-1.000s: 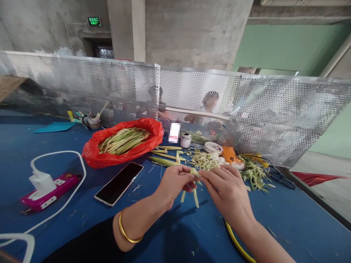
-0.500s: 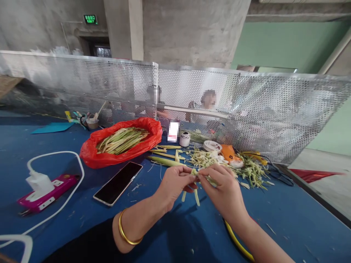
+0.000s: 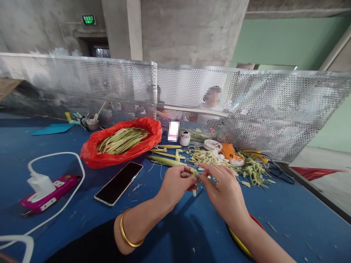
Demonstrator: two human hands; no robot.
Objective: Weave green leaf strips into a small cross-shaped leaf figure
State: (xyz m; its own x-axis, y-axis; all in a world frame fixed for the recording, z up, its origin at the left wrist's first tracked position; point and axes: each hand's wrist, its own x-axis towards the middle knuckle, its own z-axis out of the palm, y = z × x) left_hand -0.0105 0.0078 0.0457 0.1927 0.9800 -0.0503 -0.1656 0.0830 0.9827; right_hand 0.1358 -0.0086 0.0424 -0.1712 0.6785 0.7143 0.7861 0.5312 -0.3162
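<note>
Over the blue table, my left hand (image 3: 177,182) pinches a small folded piece of pale green plant strip (image 3: 194,172) between thumb and fingers. One end of the strip hangs down below these fingertips. My right hand (image 3: 223,188) meets the piece from the other side, its thumb and fingertips closed at the strip's edge; part of that grip is hidden. Behind the hands lie a long green stalk (image 3: 167,161) and a heap of pale plant scraps (image 3: 204,157). A red plastic bag (image 3: 91,155) holding many flat dried leaves (image 3: 123,140) stands to the left.
A smartphone (image 3: 119,183) and a magenta power strip (image 3: 52,193) with a white cable lie left. Tape roll (image 3: 212,144), small jar (image 3: 185,138) and orange packet (image 3: 229,151) stand behind. A perforated metal screen (image 3: 186,84) borders the table; people sit beyond it.
My right hand's index finger has lifted and straightened slightly away from its thumb. Fewer strip ends show hanging beneath my left hand, which stays almost in place.
</note>
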